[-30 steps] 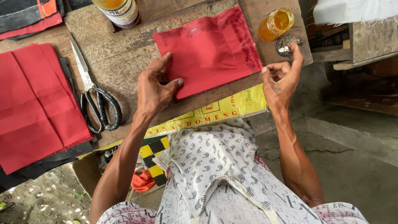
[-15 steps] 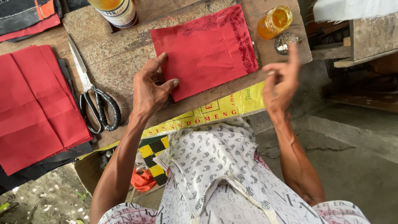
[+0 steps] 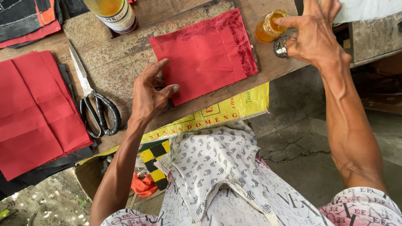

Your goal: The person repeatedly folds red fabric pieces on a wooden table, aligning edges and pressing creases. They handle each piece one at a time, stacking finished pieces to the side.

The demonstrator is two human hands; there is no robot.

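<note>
A red paper sheet (image 3: 205, 54) lies on the worn wooden table (image 3: 113, 62), its right edge darker and smeared. My left hand (image 3: 151, 94) rests with spread fingers on the sheet's left and lower edge, pinning it down. My right hand (image 3: 312, 31) hovers at the table's right end, fingers apart and holding nothing, its forefinger stretched toward the mouth of a small open glass jar (image 3: 269, 27) of amber liquid. A round metal lid (image 3: 280, 47) lies just below that jar, beside my right hand's thumb.
Black-handled scissors (image 3: 94, 102) lie left of my left hand. A stack of red sheets (image 3: 37, 113) covers the table's left end over dark fabric. A labelled bottle of amber liquid (image 3: 113, 12) stands at the back. A yellow printed bag (image 3: 217, 115) hangs off the front edge.
My right hand has risen from the table's front edge and moved up and right to the small jar. My left hand has stayed on the red sheet.
</note>
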